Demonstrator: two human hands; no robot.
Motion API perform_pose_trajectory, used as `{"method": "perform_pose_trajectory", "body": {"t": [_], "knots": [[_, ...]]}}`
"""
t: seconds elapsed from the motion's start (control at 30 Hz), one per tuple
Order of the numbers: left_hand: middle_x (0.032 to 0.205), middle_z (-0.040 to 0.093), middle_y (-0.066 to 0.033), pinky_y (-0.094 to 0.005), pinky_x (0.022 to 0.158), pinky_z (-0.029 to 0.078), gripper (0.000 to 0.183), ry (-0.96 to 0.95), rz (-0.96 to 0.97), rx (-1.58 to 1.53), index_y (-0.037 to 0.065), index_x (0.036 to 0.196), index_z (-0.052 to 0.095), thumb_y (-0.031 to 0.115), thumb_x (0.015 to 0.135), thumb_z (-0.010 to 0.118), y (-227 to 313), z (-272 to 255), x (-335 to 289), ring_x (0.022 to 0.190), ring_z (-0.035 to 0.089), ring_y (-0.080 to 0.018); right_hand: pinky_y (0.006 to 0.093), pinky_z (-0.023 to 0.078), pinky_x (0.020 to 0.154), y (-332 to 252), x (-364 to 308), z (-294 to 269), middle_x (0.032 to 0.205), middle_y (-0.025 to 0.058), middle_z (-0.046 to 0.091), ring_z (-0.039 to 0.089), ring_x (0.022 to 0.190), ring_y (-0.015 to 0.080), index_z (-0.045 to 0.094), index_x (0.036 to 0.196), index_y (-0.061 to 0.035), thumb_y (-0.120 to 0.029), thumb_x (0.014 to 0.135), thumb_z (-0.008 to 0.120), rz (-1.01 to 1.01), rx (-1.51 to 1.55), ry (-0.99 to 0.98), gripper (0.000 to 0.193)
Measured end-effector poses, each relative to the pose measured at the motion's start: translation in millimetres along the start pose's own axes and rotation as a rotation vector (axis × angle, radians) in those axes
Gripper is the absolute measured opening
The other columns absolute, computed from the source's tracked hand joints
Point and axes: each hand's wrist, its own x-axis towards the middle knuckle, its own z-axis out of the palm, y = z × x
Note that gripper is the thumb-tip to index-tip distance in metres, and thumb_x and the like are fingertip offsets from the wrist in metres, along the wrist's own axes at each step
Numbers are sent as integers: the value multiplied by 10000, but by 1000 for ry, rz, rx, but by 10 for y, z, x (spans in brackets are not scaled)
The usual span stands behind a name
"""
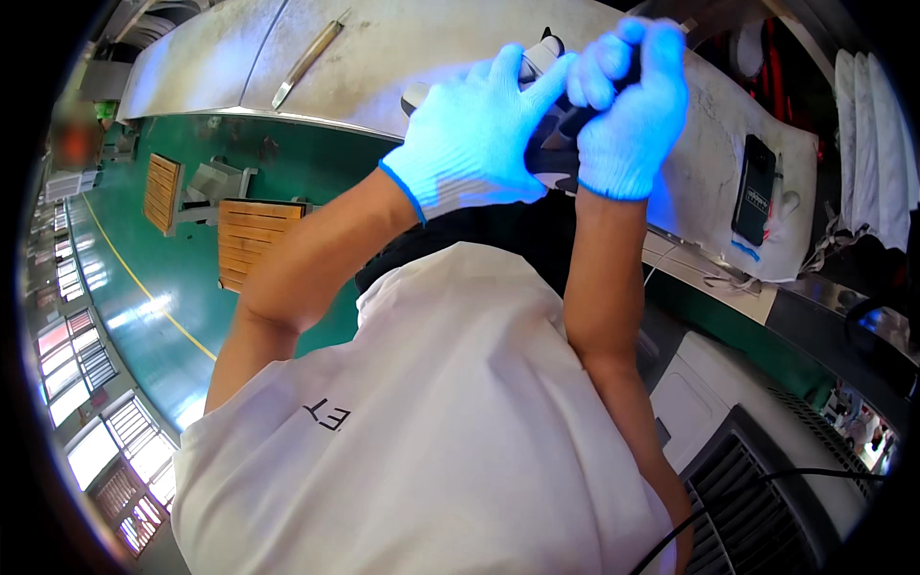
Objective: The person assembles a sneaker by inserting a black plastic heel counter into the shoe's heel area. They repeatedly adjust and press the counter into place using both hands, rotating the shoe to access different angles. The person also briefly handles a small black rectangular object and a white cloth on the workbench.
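My left hand (474, 129), in a knitted white glove that glows blue in the light, lies with fingers spread over a black, grey and white item (554, 163) on the worktable. Only parts of this item show around the glove, and its kind is hidden. Close beside it, my right hand (628, 120), gloved the same way, is raised and closed into a fist. A dark, handle-like thing (575, 120) shows at the fist's left side. What it is, I cannot make out.
On the pale worktable (374, 72) lies a wooden-handled knife (309, 62) at left. A dark phone (755, 187) rests at right. White cloths (872, 144) hang at far right. Below stand wooden-slatted seats (259, 235) and a grilled machine (757, 489) with a black cable (709, 508).
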Motion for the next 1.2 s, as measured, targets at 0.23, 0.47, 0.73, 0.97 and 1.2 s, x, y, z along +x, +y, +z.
{"method": "perform_pose_trajectory", "body": {"t": [0.23, 0.47, 0.73, 0.97, 1.2], "knots": [[1442, 560, -224, -540, 983, 600, 1228, 104, 57, -29, 239, 1723, 388, 519, 684, 980, -59, -3, -59, 1282, 659, -429, 345, 381, 518, -312, 96, -315, 661, -13, 483, 451, 526, 144, 581, 876, -119, -414, 1166, 553, 128, -158, -81, 414], [1479, 528, -252, -555, 1096, 535, 1309, 166, -26, -13, 249, 1744, 335, 528, 652, 999, 168, 116, -60, 1352, 603, -452, 344, 344, 512, -210, 138, -566, 705, -12, 518, 420, 499, 143, 642, 972, -140, -546, 1198, 456, 89, 147, -196, 501], [1524, 515, -253, -546, 1073, 542, 1259, 103, -79, -60, 270, 1708, 397, 544, 641, 1006, 211, 54, -73, 1302, 621, -452, 351, 353, 516, -169, 88, -422, 706, -3, 560, 448, 508, 151, 640, 1036, -114, -528, 1194, 482, 28, 70, -77, 470], [1529, 517, -260, -571, 1030, 562, 1254, 163, -84, 45, 306, 1706, 419, 611, 630, 987, 214, 84, -86, 1230, 655, -483, 362, 360, 550, -39, 62, -135, 676, -2, 531, 447, 545, 166, 616, 977, -122, -484, 1161, 569, -84, 52, 99, 409], [1533, 501, -291, -577, 1033, 556, 1145, 408, 19, 0, 268, 1643, 511, 531, 638, 992, 187, 269, -250, 1235, 644, -486, 284, 459, 596, -671, -132, -678, 932, 22, 700, 556, 661, 106, 674, 1276, -70, -313, 1088, 736, -22, -382, 70, 313]]}}
